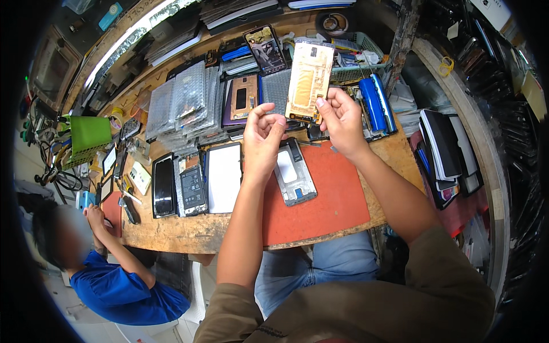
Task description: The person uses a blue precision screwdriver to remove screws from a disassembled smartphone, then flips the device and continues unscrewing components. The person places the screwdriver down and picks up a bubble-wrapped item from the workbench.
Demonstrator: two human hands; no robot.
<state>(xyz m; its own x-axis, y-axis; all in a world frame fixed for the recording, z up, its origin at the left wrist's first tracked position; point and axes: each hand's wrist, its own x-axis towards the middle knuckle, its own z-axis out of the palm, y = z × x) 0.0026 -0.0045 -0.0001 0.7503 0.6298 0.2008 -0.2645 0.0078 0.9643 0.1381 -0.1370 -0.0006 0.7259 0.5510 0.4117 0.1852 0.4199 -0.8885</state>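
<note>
Upright in my right hand (345, 127) is a gold phone housing (309, 71), gripped at its lower right with my thumb on its face. To its lower left, my left hand (263, 137) has loosely curled fingers, apart, with nothing visible in them. Below my hands a silver phone frame (302, 183) lies on an orange-red mat (343, 211). Left of it are a white rectangular panel (223, 183), a phone body with exposed battery (191, 188) and a black screen (164, 186).
Bubble-wrapped stacks (177, 103), a dark smartphone (266, 48) and blue rolls (374, 103) crowd the back of the wooden bench (143, 234). A wooden post (406, 51) and dark cases (443, 154) stand at right. A co-worker in blue (131, 291) works at lower left, beside cluttered tools.
</note>
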